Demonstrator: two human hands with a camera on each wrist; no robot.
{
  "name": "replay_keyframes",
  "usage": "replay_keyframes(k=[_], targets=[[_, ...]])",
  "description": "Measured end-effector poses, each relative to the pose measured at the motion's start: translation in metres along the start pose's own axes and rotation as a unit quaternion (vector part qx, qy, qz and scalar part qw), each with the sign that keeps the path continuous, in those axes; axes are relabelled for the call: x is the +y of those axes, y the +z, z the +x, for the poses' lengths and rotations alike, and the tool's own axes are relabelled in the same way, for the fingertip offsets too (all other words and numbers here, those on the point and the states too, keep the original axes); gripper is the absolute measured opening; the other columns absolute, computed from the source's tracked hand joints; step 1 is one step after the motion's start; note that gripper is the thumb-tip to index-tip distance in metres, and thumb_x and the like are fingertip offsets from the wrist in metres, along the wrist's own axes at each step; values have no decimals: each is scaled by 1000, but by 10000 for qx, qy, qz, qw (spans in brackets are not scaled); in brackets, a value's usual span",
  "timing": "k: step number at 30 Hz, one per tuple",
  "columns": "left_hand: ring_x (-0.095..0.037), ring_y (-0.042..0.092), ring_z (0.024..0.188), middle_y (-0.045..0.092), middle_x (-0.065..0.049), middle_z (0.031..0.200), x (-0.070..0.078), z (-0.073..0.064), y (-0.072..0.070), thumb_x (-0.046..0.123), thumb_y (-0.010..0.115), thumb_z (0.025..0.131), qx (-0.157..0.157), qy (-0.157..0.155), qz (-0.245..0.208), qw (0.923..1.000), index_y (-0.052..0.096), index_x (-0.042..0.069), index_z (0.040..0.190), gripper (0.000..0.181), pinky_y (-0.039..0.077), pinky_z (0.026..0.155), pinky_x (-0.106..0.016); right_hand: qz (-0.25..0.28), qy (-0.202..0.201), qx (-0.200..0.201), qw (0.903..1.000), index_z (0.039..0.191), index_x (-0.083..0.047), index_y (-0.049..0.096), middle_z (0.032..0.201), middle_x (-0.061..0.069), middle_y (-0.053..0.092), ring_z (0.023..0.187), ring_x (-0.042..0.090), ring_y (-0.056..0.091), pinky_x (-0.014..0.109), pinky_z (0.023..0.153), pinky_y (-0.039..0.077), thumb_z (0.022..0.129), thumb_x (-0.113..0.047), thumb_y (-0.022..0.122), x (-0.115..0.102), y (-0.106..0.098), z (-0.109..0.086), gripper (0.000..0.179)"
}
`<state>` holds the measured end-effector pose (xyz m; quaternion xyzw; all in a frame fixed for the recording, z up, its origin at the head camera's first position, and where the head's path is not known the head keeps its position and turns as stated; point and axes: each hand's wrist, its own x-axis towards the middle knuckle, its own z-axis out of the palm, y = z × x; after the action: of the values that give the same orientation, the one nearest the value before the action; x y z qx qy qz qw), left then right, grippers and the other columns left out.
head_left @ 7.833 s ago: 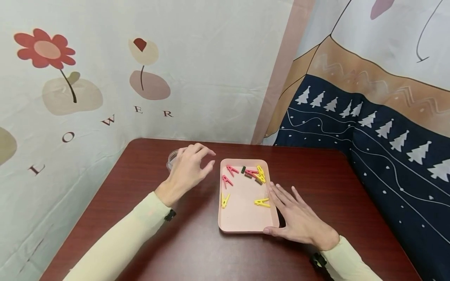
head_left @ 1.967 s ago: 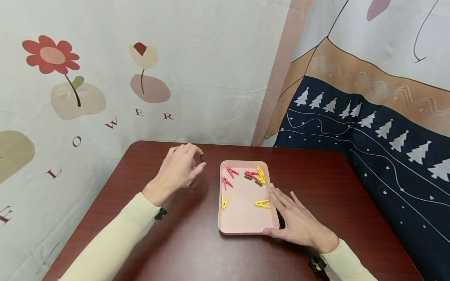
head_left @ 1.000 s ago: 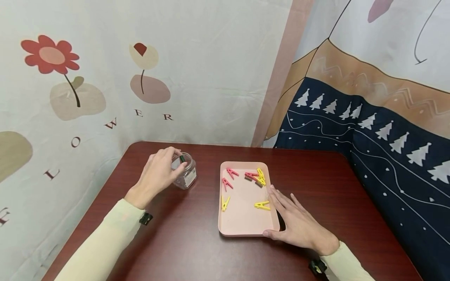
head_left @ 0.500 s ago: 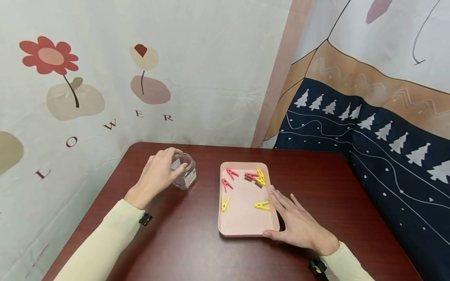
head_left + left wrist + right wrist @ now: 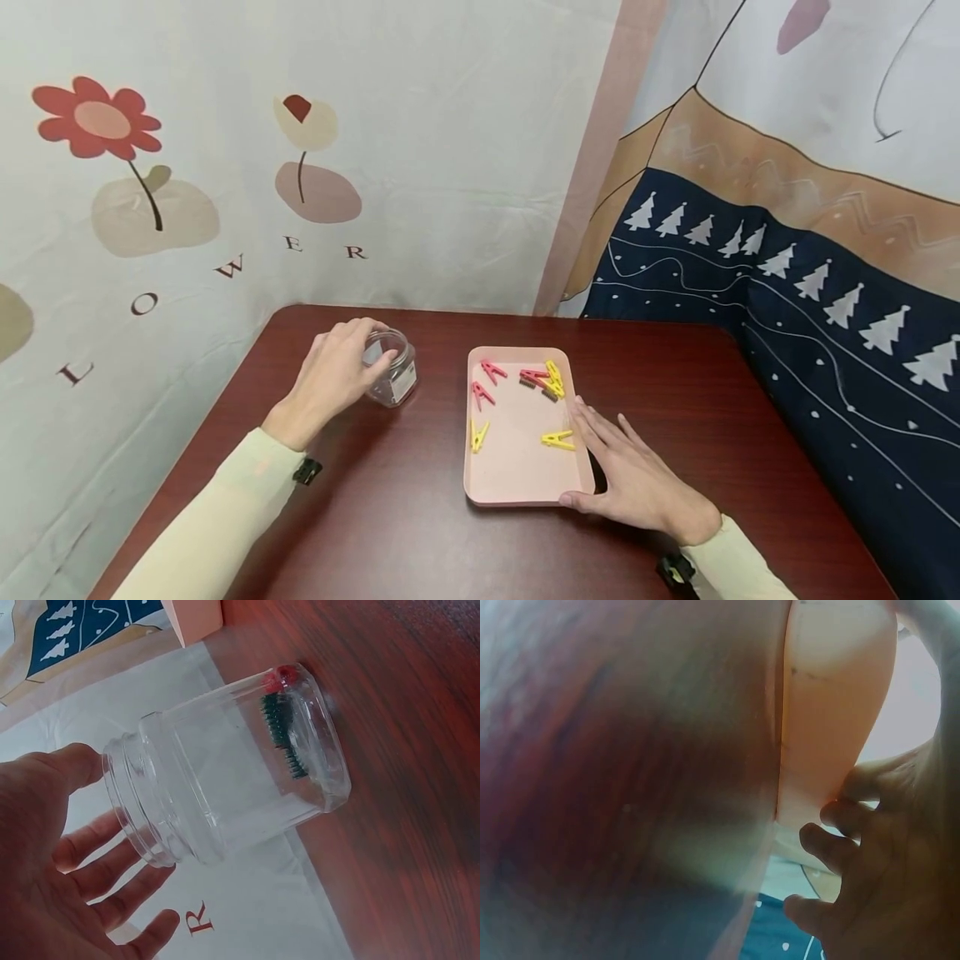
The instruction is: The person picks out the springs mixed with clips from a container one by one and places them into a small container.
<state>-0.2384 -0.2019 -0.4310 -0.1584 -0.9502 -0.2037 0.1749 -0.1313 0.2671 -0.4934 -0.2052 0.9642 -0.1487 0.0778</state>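
Far left: white fabric backdrop (image 5: 450, 125) printed with flowers and letters. From my side of the room, a left hand (image 5: 330, 367) in a pale yellow-green sleeve (image 5: 217, 508) sits at the mouth of a transparent, wide-mouthed jar (image 5: 402, 385). Thumb and fingers are parted about the rim, relaxed, pinching nothing; pressure on the rim: cannot tell. Jar stands upright on the dark reddish-brown wooden worktop (image 5: 397, 517), left of the tray and well apart from it. At its bottom: dark green ribbed pieces (image 5: 277, 720) and a glossy red object (image 5: 283, 676), type unclear. Next, a pale pink rectangular tray (image 5: 525, 475). Along its left side: two pinkish-red plastic clips (image 5: 482, 394), with a yellow plastic clip (image 5: 477, 436) nearer the person. Upper right: red and yellow clips overlapping (image 5: 555, 379), two small brown ribbed pieces (image 5: 550, 395) beside them. Lower right: another yellow clip (image 5: 557, 441). The right hand (image 5: 641, 479), fingers extended, touches the tray's right edge, grasping nothing. Far right: navy fabric (image 5: 675, 275) with white trees.
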Motion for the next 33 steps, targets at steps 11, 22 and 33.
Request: replay_keyframes(k=[11, 22, 33], targets=[[-41, 75, 117, 84, -12, 129, 6, -3, 2, 24, 84, 105, 159, 73, 72, 9998, 77, 13, 130, 28, 52, 109, -71, 12, 66, -82, 9999, 188, -22, 21, 197, 3, 21, 181, 37, 32, 79, 143, 19, 92, -94, 70, 1, 3, -1, 129], [-41, 74, 125, 82, -10, 135, 19, 2, -1, 24, 84, 105, 196, 227, 85, 9995, 76, 13, 134, 32, 51, 112, -71, -61, 56, -29, 10000, 188, -20, 24, 197, 3, 22, 180, 38, 34, 77, 143, 20, 91, -94, 70, 1, 2, 1, 130], [-32, 72, 104, 79, -6, 111, 33, 5, 7, 24, 85, 105, 285, 487, 20, 9984, 77, 14, 130, 28, 54, 109, -66, 83, -40, 165, 9998, 187, -22, 26, 196, 6, 25, 178, 41, 35, 83, 140, 21, 91, -89, 76, 0, 1, 0, 128]])
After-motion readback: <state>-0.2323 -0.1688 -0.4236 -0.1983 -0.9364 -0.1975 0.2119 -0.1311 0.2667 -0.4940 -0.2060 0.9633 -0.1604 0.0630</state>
